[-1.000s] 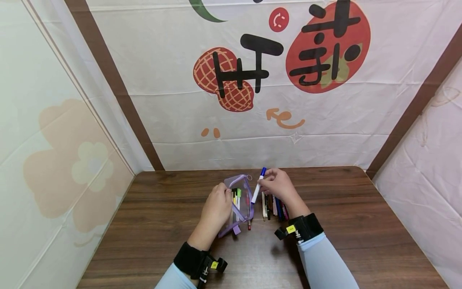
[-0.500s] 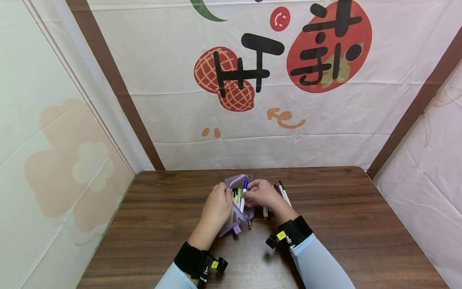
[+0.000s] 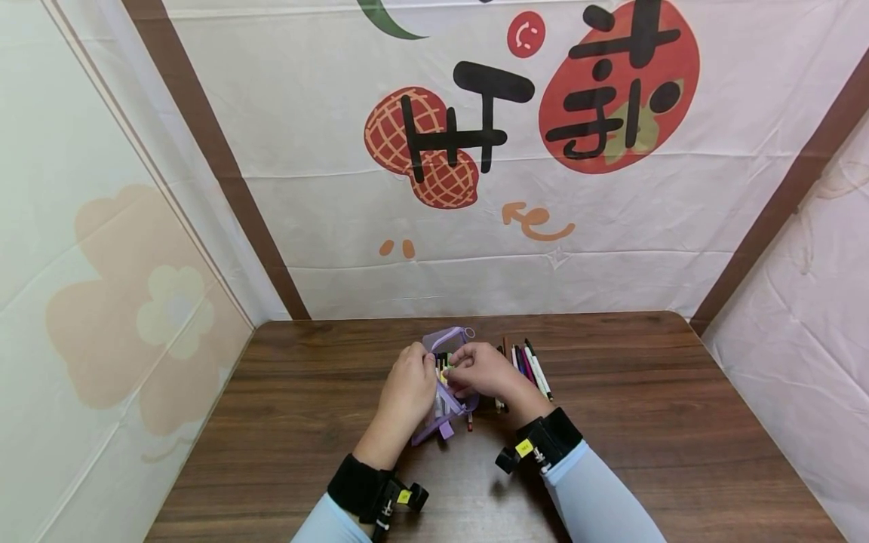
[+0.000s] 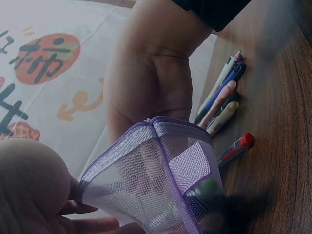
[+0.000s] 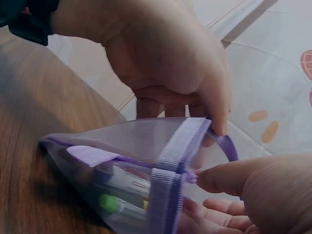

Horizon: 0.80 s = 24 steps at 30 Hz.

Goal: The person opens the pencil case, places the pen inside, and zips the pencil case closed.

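Note:
A purple mesh pencil pouch [image 3: 446, 334] with a zipped rim lies on the table with its mouth spread. My left hand [image 3: 405, 388] pinches its left edge; the left thumb [image 5: 220, 114] shows over the rim in the right wrist view. My right hand [image 3: 483, 369] reaches into the mouth, its thumb and fingers apart, with nothing visible between them. Several pens show through the mesh, one with a green end [image 5: 109, 203]. The blue-capped marker is out of sight behind the right hand or in the pouch.
Several pens and pencils lie in a row right of the pouch, among them a white pen [image 3: 537, 369] with black ends. A red-ended pen [image 4: 239, 146] pokes out beside the pouch. The brown wooden table [image 3: 645, 422] meets a printed cloth backdrop [image 3: 611, 249] behind.
My right hand has carried the blue-capped white marker left to the pouch and lowered it into the mouth, and the marker has gone from view. The left hand has stayed put.

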{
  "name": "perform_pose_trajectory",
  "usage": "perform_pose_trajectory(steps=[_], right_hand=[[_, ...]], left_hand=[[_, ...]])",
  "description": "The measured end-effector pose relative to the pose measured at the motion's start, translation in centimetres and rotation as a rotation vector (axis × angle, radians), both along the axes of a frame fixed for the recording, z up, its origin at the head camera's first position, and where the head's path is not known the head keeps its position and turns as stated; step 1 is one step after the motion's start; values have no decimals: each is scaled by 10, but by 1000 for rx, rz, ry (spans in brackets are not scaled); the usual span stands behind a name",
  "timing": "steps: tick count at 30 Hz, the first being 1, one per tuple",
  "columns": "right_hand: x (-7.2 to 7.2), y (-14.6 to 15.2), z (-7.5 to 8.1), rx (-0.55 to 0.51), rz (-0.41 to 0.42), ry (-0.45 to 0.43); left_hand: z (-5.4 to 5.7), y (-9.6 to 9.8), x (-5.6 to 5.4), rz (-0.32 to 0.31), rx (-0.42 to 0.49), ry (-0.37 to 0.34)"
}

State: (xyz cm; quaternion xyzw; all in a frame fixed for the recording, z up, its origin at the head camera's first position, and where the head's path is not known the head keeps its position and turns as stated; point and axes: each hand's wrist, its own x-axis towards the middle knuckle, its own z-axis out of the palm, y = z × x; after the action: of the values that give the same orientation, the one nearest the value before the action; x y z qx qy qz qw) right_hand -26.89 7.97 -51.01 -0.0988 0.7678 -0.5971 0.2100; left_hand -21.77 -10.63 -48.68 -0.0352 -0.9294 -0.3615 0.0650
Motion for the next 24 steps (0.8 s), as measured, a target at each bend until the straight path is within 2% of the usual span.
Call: perform_pose_trajectory(steps=[5, 15, 24], right_hand=[[-4, 12, 6, 26, 15, 21], [-13, 52, 17, 209, -131, 126], [-21, 80, 20, 255, -184, 158]], left_hand=[[1, -1, 1, -3, 2, -24], [2, 0, 2, -10, 9, -30], [2, 2, 2, -5, -2, -28]])
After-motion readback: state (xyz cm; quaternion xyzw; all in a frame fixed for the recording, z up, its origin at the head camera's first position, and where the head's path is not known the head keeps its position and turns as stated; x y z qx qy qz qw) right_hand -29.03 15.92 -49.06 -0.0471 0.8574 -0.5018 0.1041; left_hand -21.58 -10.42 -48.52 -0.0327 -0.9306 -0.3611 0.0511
